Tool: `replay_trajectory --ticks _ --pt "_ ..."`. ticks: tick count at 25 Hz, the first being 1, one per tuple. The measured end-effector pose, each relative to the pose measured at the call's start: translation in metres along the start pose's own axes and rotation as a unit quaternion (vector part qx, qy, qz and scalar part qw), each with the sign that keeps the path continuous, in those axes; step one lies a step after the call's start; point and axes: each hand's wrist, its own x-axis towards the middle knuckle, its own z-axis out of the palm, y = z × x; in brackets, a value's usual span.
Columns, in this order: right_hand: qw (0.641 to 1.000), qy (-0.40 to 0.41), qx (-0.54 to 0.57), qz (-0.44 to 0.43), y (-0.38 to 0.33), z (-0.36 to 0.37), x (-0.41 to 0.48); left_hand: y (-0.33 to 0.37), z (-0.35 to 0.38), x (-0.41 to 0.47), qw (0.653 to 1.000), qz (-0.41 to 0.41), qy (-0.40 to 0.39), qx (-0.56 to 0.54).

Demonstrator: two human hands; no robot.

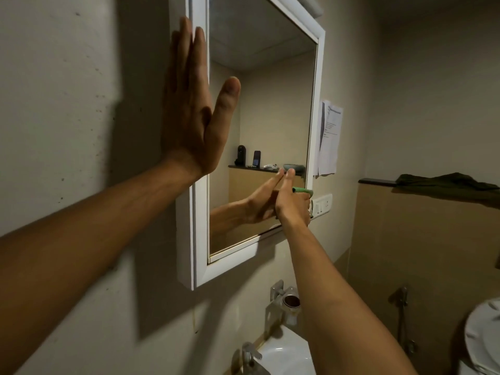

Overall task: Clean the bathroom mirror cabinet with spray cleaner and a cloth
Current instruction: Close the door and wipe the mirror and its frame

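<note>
From the head view, the cabinet (200,266) hangs on the wall above the sink (286,353). The left hand (189,112) lies flat on the left edge of its frame, with the fingers (186,50) straight and pressed together and the thumb spread over the mirror (270,104). The right hand (293,204) is at the lower right corner of the mirror, one straight finger touching the glass and the other fingers curled around a green thing (301,190), which is mostly hidden. A paper (328,136) hangs just beside the frame. A dark cloth (446,182) lies on the ledge at the right, well apart from both hands
</note>
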Motion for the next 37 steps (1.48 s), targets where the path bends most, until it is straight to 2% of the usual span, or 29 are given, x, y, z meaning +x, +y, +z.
replay_trajectory --ticks 3,9,14,19,21,23,27,30,32,35,37 --pt "0.997 -0.015 -0.081 -0.011 -0.004 -0.018 -0.012 0.002 -0.001 0.000 1.000 -0.006 -0.002 0.000" --pt "0.976 0.011 -0.163 -0.147 0.008 -0.030 -0.054 0.002 -0.003 0.002 1.000 -0.011 -0.017 0.006" --pt "0.977 -0.005 -0.095 -0.191 0.019 -0.017 -0.134 0.007 -0.013 0.002 0.997 -0.031 -0.064 -0.001" --pt "0.970 -0.082 -0.007 -0.227 -0.006 -0.019 -0.207 0.021 -0.044 -0.004 0.966 -0.145 -0.198 -0.083" --pt "0.961 -0.177 0.100 -0.185 -0.018 -0.044 -0.213 0.036 -0.073 -0.006 0.930 -0.225 -0.240 -0.165" --pt "0.928 -0.278 0.216 -0.121 -0.021 -0.073 -0.219 0.050 -0.104 -0.015 0.882 -0.318 -0.267 -0.224" --pt "0.874 -0.378 0.300 -0.054 -0.017 -0.111 -0.254 0.089 -0.168 -0.038 0.820 -0.441 -0.313 -0.187" --pt "0.813 -0.449 0.369 0.032 -0.005 -0.140 -0.290 0.141 -0.229 -0.052 0.770 -0.519 -0.330 -0.169" --pt "0.791 -0.477 0.377 0.067 0.006 -0.156 -0.310 0.179 -0.267 -0.065 0.764 -0.535 -0.329 -0.150" --pt "0.795 -0.505 0.329 0.065 0.028 -0.180 -0.346 0.232 -0.316 -0.089 0.766 -0.575 -0.264 -0.112" --pt "0.784 -0.539 0.303 0.057 0.048 -0.199 -0.378 0.269 -0.352 -0.112 0.762 -0.603 -0.221 -0.076"
